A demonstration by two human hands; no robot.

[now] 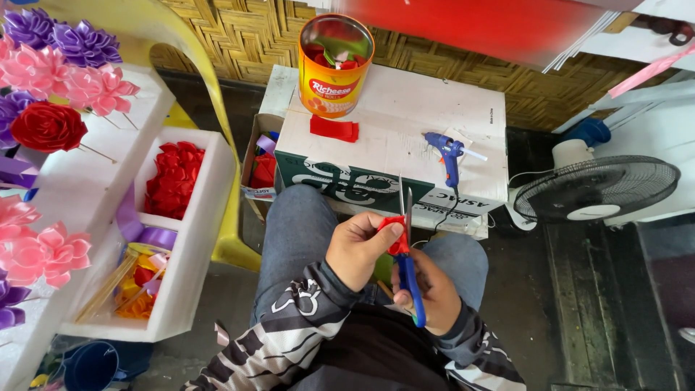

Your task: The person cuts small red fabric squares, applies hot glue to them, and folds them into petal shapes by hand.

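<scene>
- Two hands meet over the person's lap, both busy with one small folded piece of red satin ribbon (395, 230).
- Closed around that piece, the left hand (357, 250) pinches it between thumb and forefinger, so the ribbon sits at the fingertips just above the knees.
- Wrapped around the blue plastic handles of a pair of steel scissors (407, 250), the right hand (428, 289) holds the blades pointing up and away, right against the ribbon; they look nearly closed, though I cannot tell whether they bite the cloth.
- Judging by this, the step in hand is trimming or shaping a petal piece; the next move seems to call for a steady pinch and a short, clean snip close to the fold.
- Just beyond the knees stands a white cardboard box (391, 137) used as a work surface.
- On it lie a second flat red ribbon piece (334, 129), a blue hot-glue gun (448, 153) with its cable trailing down, and a round orange tin (334, 65) holding red scraps.
- To the left, a white foam tray (195, 239) holds red petals in one compartment, and yellow pieces with thin wooden sticks in another.
- Farther left, finished pink, purple and red ribbon flowers (51, 87) stand on sticks.
- At the right, a black-grilled electric fan (597, 187) sits on the floor.
</scene>
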